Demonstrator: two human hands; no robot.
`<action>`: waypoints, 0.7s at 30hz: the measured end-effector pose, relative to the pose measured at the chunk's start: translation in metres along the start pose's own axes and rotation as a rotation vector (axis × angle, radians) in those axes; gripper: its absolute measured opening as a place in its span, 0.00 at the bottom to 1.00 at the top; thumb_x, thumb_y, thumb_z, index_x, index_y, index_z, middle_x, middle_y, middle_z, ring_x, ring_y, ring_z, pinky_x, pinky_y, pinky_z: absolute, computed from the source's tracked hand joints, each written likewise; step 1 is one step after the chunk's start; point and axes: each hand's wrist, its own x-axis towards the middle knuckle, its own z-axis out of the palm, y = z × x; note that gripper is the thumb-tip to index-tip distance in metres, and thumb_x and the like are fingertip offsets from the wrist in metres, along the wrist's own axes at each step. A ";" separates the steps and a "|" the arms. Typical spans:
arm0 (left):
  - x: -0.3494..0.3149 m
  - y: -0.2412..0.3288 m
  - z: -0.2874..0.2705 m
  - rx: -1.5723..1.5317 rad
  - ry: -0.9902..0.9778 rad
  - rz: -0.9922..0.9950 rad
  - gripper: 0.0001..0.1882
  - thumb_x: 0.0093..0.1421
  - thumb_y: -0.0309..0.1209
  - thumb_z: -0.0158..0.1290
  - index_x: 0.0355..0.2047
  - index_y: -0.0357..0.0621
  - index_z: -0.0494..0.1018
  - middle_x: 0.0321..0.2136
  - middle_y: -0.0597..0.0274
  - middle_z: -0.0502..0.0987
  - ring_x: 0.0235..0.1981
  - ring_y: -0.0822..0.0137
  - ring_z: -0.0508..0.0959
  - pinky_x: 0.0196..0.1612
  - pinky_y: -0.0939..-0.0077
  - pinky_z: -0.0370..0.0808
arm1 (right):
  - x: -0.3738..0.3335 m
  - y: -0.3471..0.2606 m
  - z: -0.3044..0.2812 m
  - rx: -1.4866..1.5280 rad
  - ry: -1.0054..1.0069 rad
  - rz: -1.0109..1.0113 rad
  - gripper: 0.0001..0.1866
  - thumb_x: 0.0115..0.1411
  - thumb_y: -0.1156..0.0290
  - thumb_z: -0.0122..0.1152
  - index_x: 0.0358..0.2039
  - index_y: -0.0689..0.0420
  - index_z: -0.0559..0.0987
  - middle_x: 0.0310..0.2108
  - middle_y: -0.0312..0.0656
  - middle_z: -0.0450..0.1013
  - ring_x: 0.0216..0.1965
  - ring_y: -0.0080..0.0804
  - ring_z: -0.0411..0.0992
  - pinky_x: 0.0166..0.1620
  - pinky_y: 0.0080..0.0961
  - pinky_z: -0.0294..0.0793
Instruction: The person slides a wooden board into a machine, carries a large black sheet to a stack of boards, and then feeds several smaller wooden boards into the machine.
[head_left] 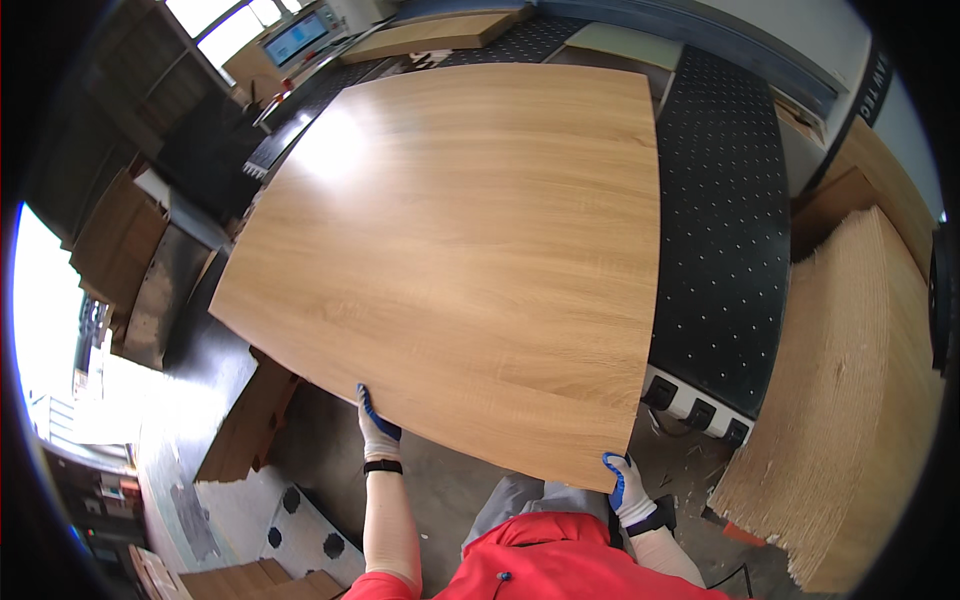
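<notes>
A large wood-grain panel (460, 260) fills the middle of the view, its far part lying over a black perforated machine table (725, 220). My left hand (378, 424), in a white glove with blue coating, grips the panel's near edge left of my body, thumb along the edge and the other fingers hidden beneath. At the near right corner my right hand (628, 490), gloved the same way, is closed on the panel, with its thumb at the edge. The panel's near edge reaches out toward my red shirt.
A tall stack of boards (840, 400) with rough edges stands at the right. White blocks with black fittings (700, 412) line the table's near end. At the left are a dark metal surface (205, 350) and brown boards (120, 240). A monitor (292, 38) stands at the far left.
</notes>
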 end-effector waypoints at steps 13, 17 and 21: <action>0.006 0.000 -0.009 -0.095 0.234 0.167 0.26 0.65 0.41 0.57 0.57 0.38 0.68 0.53 0.60 0.75 0.53 0.64 0.75 0.57 0.69 0.72 | -0.001 0.000 0.009 0.047 -0.062 0.156 0.33 0.61 0.51 0.57 0.63 0.54 0.65 0.59 0.45 0.68 0.60 0.43 0.67 0.58 0.47 0.69; 0.007 0.013 -0.037 -0.101 0.236 -0.004 0.29 0.66 0.46 0.55 0.62 0.47 0.62 0.55 0.63 0.73 0.55 0.66 0.74 0.53 0.67 0.74 | -0.010 -0.001 0.023 0.076 -0.046 0.147 0.37 0.60 0.49 0.56 0.66 0.51 0.63 0.63 0.46 0.64 0.62 0.48 0.64 0.59 0.54 0.67; 0.071 0.096 -0.113 -0.247 0.091 0.081 0.26 0.68 0.48 0.50 0.62 0.52 0.62 0.56 0.62 0.73 0.55 0.65 0.75 0.51 0.65 0.76 | -0.019 0.011 0.061 -0.156 -0.031 0.003 0.38 0.60 0.41 0.52 0.67 0.45 0.61 0.67 0.42 0.60 0.66 0.45 0.60 0.62 0.52 0.64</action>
